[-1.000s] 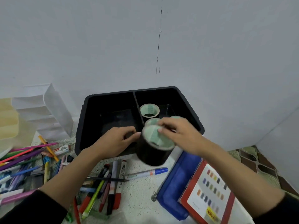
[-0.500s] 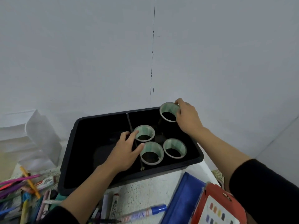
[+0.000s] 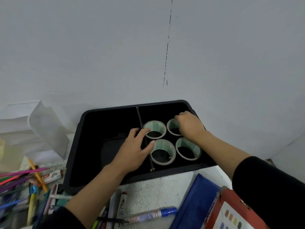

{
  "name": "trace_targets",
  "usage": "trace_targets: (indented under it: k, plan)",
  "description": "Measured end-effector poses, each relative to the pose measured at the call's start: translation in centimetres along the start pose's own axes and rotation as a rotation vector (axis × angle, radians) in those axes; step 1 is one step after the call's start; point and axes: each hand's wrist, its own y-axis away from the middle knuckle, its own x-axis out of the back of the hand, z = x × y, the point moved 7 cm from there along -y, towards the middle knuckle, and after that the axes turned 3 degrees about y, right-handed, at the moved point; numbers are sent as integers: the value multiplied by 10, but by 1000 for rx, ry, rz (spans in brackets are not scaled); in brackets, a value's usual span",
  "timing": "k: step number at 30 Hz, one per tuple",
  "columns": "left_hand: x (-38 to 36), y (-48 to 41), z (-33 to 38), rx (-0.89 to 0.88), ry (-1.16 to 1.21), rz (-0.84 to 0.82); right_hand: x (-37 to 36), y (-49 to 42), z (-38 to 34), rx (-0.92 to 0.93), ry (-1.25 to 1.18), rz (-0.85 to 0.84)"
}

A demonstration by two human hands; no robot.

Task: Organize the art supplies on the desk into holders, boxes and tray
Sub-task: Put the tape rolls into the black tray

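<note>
Four green-cored black tape rolls [image 3: 163, 144] sit right of the thin divider [image 3: 139, 116] in your black plastic tray [image 3: 99, 129]. Your right hand [image 3: 189, 125] grips the far-right roll [image 3: 172, 125], and your left hand [image 3: 135, 149] lies loose-fingered across the divider.

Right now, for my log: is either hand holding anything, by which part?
The right hand grips the far-right black tape roll with green core by its top rim; the left hand only touches the near-left roll.

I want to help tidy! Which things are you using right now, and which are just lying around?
In use: black tray; four tape rolls in its right compartment; left hand touching two; right hand gripping the far-right tape roll.
Lying about: blue marker, blue pouch, red box of colours, coloured pens.
</note>
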Motion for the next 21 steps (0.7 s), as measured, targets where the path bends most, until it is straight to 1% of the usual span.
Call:
trace_targets:
  k: [2,4,9,11,13,15,17,19,21]
  plan:
    - [4,1,3,-11,16,21,-1,1,0,-13,-67,21]
    - [10,2,6,-29,15,28,4,9,-5,-15,-176,92]
    - [29,20,18,-51,-10,-12,27,50,-25,-40,-526,224]
    - [40,37,18,-48,-21,-17,42,74,-39,-20,-681,297]
    - [54,61,15,-52,-17,-1,57,98,-60,40,-812,321]
    - [67,87,10,-63,-18,10,69,120,-89,189,-879,270]
    - [78,113,5,-81,-50,6,75,138,-117,347,-892,174]
    - [88,136,0,-139,-146,25,71,152,-138,443,-869,32]
    - [97,158,-2,-219,-247,110,62,164,-156,527,-773,-105]
